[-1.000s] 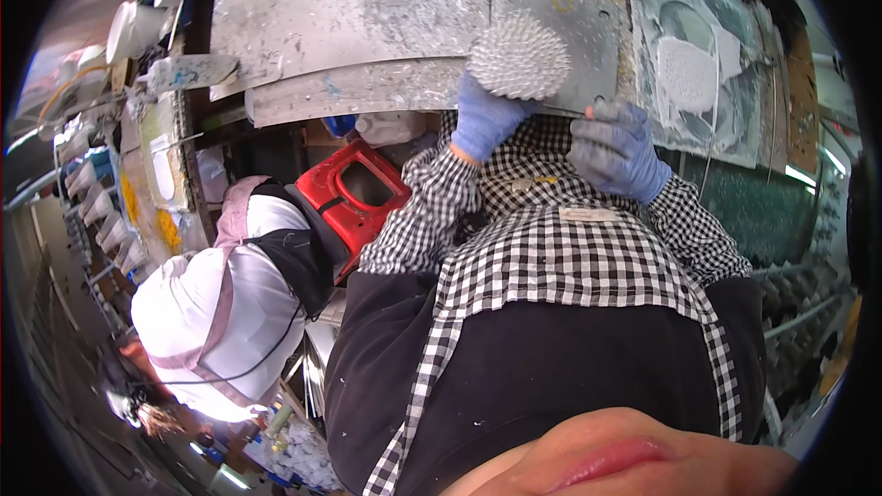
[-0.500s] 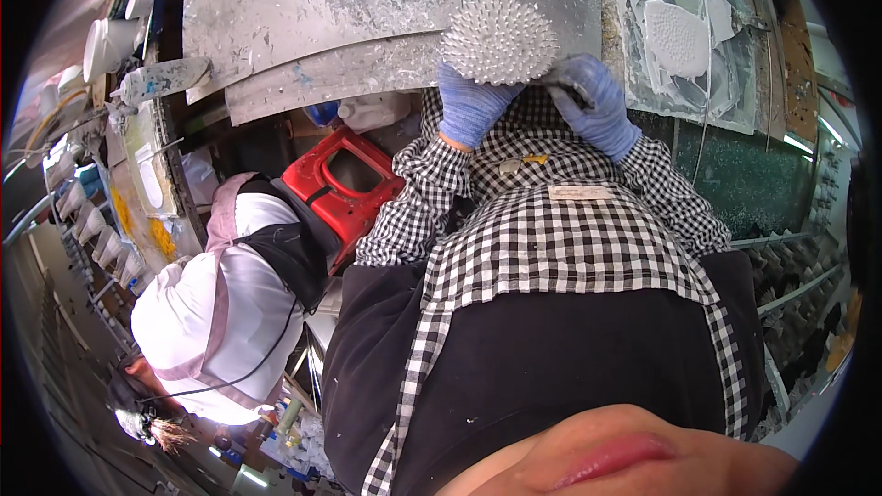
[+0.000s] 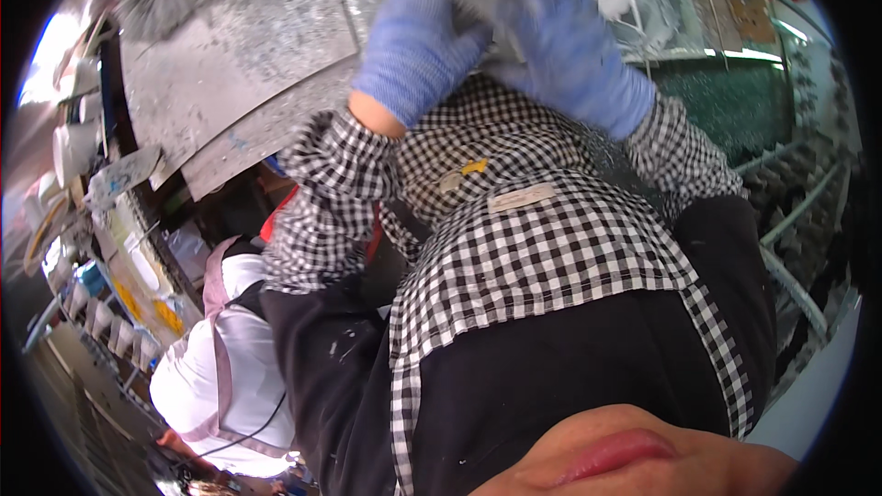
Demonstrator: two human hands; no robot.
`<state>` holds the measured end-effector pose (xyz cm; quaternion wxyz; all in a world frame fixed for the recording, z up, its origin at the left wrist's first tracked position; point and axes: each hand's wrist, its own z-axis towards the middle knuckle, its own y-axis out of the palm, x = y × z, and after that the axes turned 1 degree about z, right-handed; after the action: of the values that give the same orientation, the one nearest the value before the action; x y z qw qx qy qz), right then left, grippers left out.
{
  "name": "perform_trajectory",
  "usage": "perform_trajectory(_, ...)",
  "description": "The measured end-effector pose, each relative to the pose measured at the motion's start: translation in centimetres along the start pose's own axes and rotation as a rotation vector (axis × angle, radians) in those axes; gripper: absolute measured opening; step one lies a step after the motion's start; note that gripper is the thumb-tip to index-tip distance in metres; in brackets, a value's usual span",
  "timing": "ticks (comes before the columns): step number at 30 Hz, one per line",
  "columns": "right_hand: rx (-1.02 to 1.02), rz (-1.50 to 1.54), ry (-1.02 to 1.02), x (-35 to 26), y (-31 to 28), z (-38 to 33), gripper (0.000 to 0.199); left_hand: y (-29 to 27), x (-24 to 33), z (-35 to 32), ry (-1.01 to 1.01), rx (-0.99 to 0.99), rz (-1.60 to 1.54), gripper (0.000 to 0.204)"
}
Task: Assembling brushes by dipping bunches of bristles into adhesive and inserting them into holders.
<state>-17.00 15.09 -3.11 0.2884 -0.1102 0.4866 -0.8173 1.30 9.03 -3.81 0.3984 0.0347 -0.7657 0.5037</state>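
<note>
Near the top of the view my two hands, in blue knit gloves with grey on the palm side, are raised close together. My left hand (image 3: pixel 418 50) is fairly sharp, its thumb standing off from its fingers and pointing right. Its fingertips run into a grey blur between the hands. My right hand (image 3: pixel 574 50) is smeared by motion, its fingers bent toward the left one. Whether that grey blur is glove or a held thing cannot be made out. The white spiky ball does not show. Below the hands hangs my black-and-white checked apron (image 3: pixel 551 257).
A grey, spotted metal sheet (image 3: pixel 230 46) covers the bench at left, with grey bristly pieces (image 3: pixel 156 0) at its far edge. A person in white (image 3: pixel 207 395) is at lower left. Metal racks (image 3: pixel 799 193) stand at right; white cups (image 3: pixel 73 152) line the left.
Both hands have come up closer to the camera and nearer each other. The white spiky ball, held in my left hand before, is out of sight. The whole view has tilted and shifted.
</note>
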Motion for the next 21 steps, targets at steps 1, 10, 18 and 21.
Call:
perform_trajectory(1, -0.038, -0.048, 0.082, 1.5, -0.4, 0.7, 0.058, -0.5, 1.6, 0.7, 0.14, 0.215, 0.112, 0.039)
perform_trajectory(10, -0.011, 0.595, 0.444, 15.0, 1.3, -2.2, 0.087, -5.0, 12.5, 10.1, 0.347, -0.162, 0.324, 0.053)
perform_trajectory(18, 0.082, 1.077, 0.727, 14.9, 5.9, -3.7, 0.061, -4.3, 11.6, 15.4, 0.437, -0.056, 0.435, 0.075)
perform_trajectory(21, 0.287, 1.078, 0.663, 13.8, 5.6, -3.0, 0.064, -4.1, 12.2, 16.7, 0.634, -0.151, 0.318, 0.066)
